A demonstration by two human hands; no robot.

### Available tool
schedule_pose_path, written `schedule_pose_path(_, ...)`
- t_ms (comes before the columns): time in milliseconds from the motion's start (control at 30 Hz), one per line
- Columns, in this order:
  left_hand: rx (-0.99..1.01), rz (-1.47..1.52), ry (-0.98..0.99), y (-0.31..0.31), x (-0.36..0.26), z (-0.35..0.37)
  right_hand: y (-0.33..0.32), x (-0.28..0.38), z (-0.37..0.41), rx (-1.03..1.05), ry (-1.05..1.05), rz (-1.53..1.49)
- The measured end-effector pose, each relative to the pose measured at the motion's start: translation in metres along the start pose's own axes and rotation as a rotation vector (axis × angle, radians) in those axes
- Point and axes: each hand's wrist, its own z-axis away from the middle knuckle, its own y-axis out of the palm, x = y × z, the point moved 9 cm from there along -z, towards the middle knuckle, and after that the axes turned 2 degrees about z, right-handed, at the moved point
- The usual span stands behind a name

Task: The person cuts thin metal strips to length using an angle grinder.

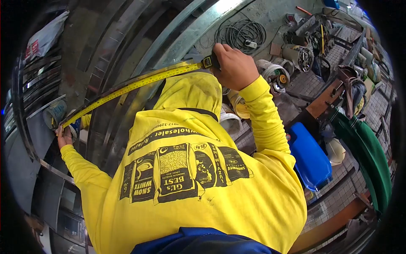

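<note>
A yellow tape measure [139, 85] stretches across the view, its blade running from lower left to upper middle along long dark metal bars [112, 63]. My left hand [64, 136] pinches the blade at its left end. At the other end, my right hand [234, 65] is closed around the tape's dark case [207, 62], most of which the fingers hide. Both my arms are in yellow sleeves. My yellow printed shirt [203, 207] fills the middle and covers part of the bars.
A coil of dark cable [243, 36] lies on the floor beyond my right hand. To the right are several buckets [275, 72], a blue plastic container [311, 156], green fabric [363, 148] and a rusty-brown beam [325, 99]. Stacked metal lengths [44, 80] stand at far left.
</note>
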Motion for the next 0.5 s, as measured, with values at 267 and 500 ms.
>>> schedule_pose_path(267, 0.062, -0.012, 0.141, -0.03, -0.011, 0.004, -0.035, 0.058, -0.007, -0.099, -0.106, 0.014)
schedule_pose_path(500, 0.445, 0.171, 0.36, 0.123, -0.032, 0.172, -0.035, 0.176, -0.038, -0.081, -0.357, -0.215)
